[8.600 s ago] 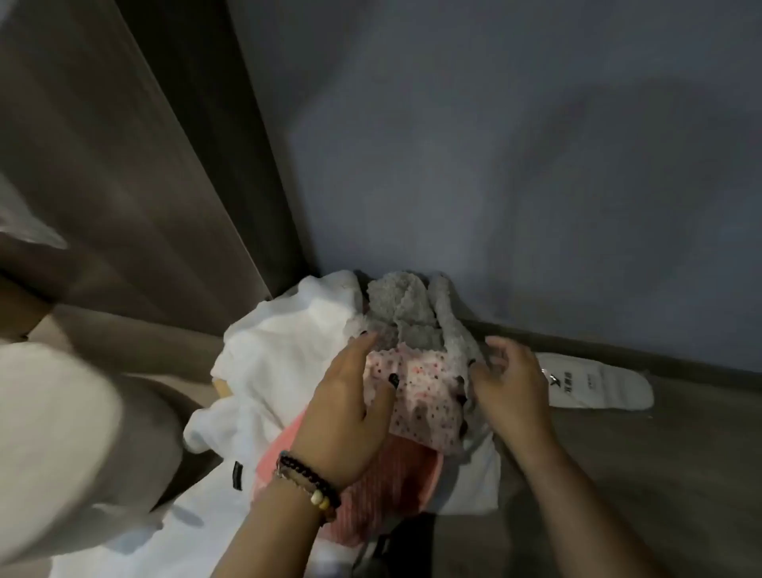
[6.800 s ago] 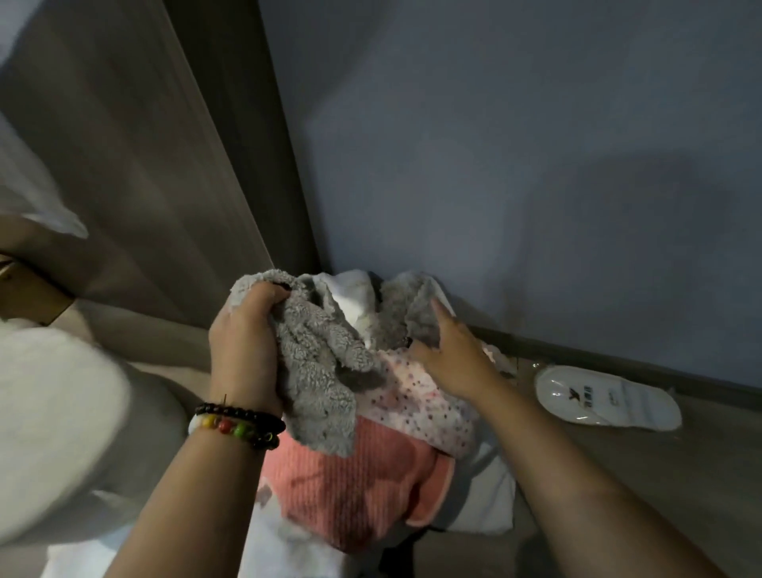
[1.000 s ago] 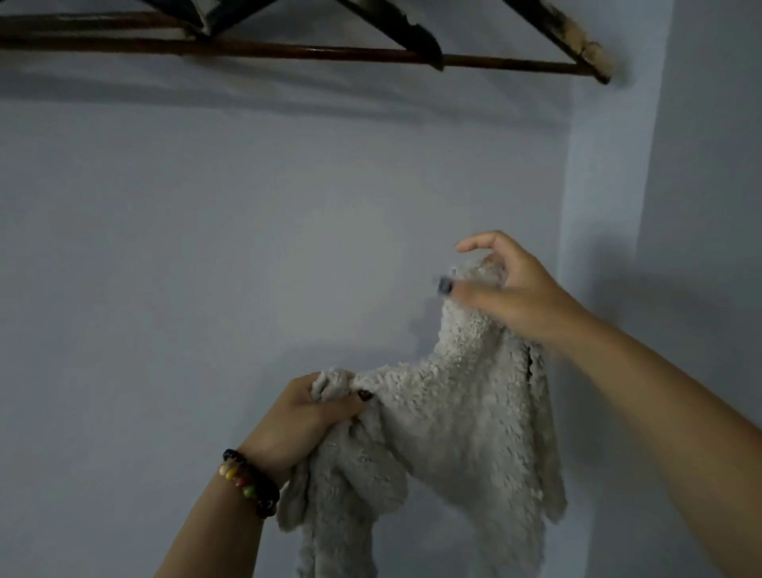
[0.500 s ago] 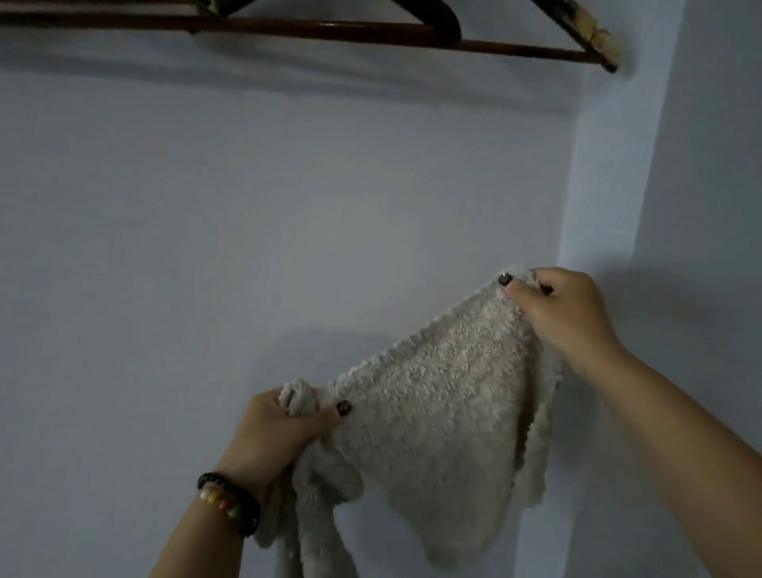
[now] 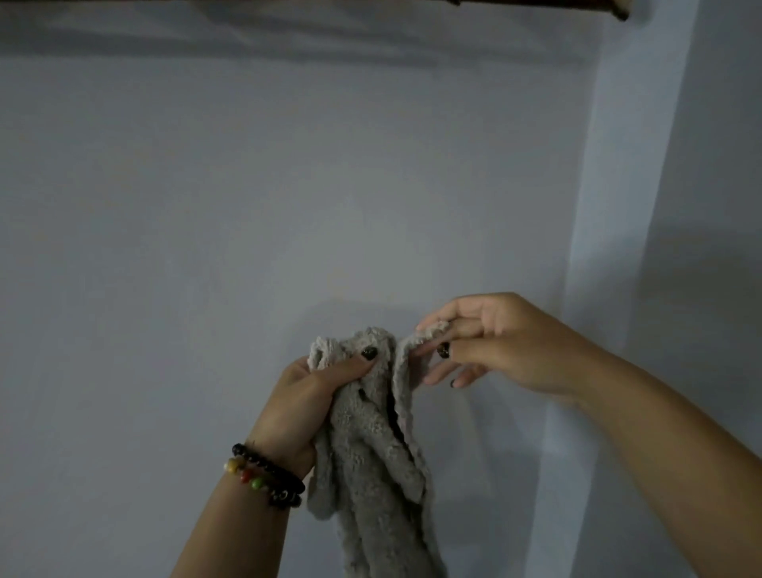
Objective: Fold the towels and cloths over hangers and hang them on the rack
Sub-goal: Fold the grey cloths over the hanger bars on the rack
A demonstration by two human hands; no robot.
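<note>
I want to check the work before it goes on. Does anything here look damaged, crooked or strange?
Nothing looks damaged. The grey towel is only bunched: the left hand grips its gathered top and the right hand pinches one edge, and the rest hangs in loose folds. It is on no hanger yet. Only a sliver of the rack shows at the top edge.

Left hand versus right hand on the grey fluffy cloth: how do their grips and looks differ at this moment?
The left hand grips the bunched grey fluffy cloth in a full fist, thumb across it; the right hand only pinches a top edge with its fingertips. The left hand sits lower than the right hand. The left wrist wears beaded bracelets; the right wrist is bare. Both hold the same cloth, with dark-painted nails.
</note>
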